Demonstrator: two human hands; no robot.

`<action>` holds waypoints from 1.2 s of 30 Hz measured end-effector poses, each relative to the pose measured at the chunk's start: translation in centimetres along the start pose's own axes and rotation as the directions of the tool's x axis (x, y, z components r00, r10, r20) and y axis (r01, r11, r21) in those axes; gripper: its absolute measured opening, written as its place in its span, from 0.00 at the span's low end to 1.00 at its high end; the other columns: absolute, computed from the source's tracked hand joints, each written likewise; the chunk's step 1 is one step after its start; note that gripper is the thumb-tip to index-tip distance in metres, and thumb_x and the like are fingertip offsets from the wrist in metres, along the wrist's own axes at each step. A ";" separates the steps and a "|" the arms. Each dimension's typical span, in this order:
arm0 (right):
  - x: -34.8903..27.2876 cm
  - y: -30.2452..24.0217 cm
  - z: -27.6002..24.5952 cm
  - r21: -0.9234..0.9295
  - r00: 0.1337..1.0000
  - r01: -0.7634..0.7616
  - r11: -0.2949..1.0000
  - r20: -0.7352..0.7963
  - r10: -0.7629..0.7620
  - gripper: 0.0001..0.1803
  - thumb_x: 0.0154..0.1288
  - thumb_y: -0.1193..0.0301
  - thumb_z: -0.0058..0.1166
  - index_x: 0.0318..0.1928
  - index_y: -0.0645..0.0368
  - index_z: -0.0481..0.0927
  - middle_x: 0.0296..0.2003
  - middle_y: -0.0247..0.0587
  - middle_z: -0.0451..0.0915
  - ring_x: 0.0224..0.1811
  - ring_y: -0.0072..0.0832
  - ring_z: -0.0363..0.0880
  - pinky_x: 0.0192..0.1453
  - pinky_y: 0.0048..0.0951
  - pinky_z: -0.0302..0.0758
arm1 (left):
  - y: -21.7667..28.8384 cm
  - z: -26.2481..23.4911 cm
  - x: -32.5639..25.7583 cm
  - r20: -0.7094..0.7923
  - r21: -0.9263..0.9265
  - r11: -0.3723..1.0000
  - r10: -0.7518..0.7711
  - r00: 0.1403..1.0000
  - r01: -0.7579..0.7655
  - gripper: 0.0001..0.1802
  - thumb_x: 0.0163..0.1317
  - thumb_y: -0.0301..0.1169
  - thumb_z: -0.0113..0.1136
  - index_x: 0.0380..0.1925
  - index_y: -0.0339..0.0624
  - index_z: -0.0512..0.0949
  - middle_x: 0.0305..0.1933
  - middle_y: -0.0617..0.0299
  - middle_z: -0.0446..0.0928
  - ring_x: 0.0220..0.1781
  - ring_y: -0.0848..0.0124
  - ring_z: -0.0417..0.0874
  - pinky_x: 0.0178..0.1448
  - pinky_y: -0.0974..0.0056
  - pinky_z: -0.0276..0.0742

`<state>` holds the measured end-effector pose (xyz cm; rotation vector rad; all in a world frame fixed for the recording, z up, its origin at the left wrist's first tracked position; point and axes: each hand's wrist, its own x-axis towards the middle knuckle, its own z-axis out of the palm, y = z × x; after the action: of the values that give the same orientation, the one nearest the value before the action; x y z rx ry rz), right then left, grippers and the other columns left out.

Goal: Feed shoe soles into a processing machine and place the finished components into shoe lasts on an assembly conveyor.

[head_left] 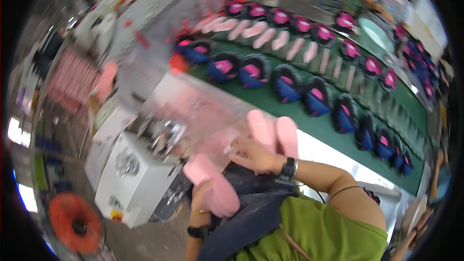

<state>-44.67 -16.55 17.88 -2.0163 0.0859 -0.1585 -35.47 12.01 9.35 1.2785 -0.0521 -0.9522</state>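
My left hand (203, 195) is wrapped round a thick pink shoe sole (216, 187) and holds it tilted over my lap, beside the machine. Over the pink-dusted worktop, my right hand (256, 155) has its fingers bent together. A small whitish bit shows at those fingertips, too blurred to name. Just beyond the right hand, two more pink shoe soles (287, 137) lie side by side at the table's edge, one partly hidden by the hand.
A white machine (137, 176) with shiny metal parts stands at the left. Beyond the worktop, a green conveyor belt (290, 108) carries rows of blue-and-black shoe uppers (316, 95) and pink strips. An orange ring (75, 222) is at lower left. Other people are at the far right.
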 end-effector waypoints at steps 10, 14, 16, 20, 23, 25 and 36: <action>1.7 -4.0 10.1 -0.020 0.989 0.039 0.999 0.140 -0.036 0.25 0.65 0.66 0.56 0.60 0.64 0.71 0.51 0.49 0.72 0.45 0.37 0.78 0.49 0.30 0.78 | 3.1 -0.2 -3.0 -0.032 -0.361 0.925 -0.136 0.990 0.115 0.14 0.64 0.26 0.57 0.48 0.33 0.77 0.45 0.58 0.81 0.47 0.69 0.83 0.52 0.65 0.79; 2.0 -3.3 12.0 0.155 0.991 -0.091 0.984 0.113 0.074 0.26 0.64 0.67 0.57 0.60 0.62 0.71 0.53 0.48 0.73 0.47 0.30 0.79 0.46 0.31 0.79 | 3.7 -0.1 -3.2 -0.024 -0.375 0.923 -0.101 0.995 0.085 0.13 0.64 0.26 0.57 0.47 0.32 0.78 0.45 0.59 0.81 0.46 0.70 0.83 0.51 0.65 0.79; 2.1 -3.3 12.2 0.189 0.988 -0.119 0.975 0.120 0.097 0.24 0.64 0.68 0.57 0.58 0.63 0.72 0.50 0.47 0.76 0.45 0.30 0.79 0.44 0.30 0.78 | 3.6 -0.6 -3.4 -0.024 -0.380 0.922 -0.089 0.996 0.073 0.12 0.64 0.26 0.57 0.46 0.32 0.78 0.45 0.59 0.81 0.46 0.70 0.83 0.51 0.65 0.80; 3.9 -1.4 11.1 0.143 0.976 -0.187 0.972 0.138 0.168 0.18 0.60 0.66 0.57 0.45 0.69 0.78 0.36 0.54 0.82 0.37 0.36 0.82 0.39 0.32 0.76 | 3.6 -1.3 -3.7 -0.030 -0.368 0.927 -0.094 0.995 0.077 0.16 0.63 0.25 0.58 0.50 0.33 0.76 0.46 0.60 0.81 0.46 0.69 0.83 0.51 0.64 0.80; 7.2 -1.7 8.8 0.136 0.952 -0.301 0.944 -0.020 0.306 0.15 0.60 0.66 0.56 0.37 0.69 0.79 0.28 0.55 0.82 0.33 0.37 0.82 0.37 0.34 0.74 | 4.0 -1.1 -4.6 -0.034 -0.384 0.920 -0.098 0.995 0.078 0.18 0.63 0.25 0.58 0.53 0.33 0.74 0.48 0.59 0.81 0.46 0.67 0.83 0.52 0.63 0.80; 9.9 0.6 8.6 -0.017 0.960 -0.254 0.967 -0.125 0.250 0.17 0.59 0.64 0.57 0.40 0.68 0.79 0.31 0.58 0.81 0.35 0.42 0.82 0.37 0.39 0.74 | 3.9 -0.9 -4.7 -0.006 -0.390 0.916 -0.102 0.995 0.092 0.20 0.63 0.25 0.59 0.54 0.33 0.73 0.48 0.58 0.80 0.47 0.66 0.83 0.52 0.63 0.80; 15.4 -1.0 7.9 -0.050 0.975 -0.164 0.985 -0.157 0.155 0.24 0.59 0.66 0.56 0.53 0.65 0.69 0.43 0.62 0.76 0.45 0.54 0.77 0.49 0.48 0.73 | 1.8 -1.0 -6.3 0.118 -0.484 0.865 -0.082 0.990 0.129 0.24 0.61 0.26 0.59 0.58 0.32 0.70 0.53 0.56 0.78 0.53 0.64 0.81 0.59 0.60 0.77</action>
<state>-28.24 -11.10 16.55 -2.0474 0.3533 -0.2101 -37.89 16.72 13.40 0.7684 0.1817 -1.0382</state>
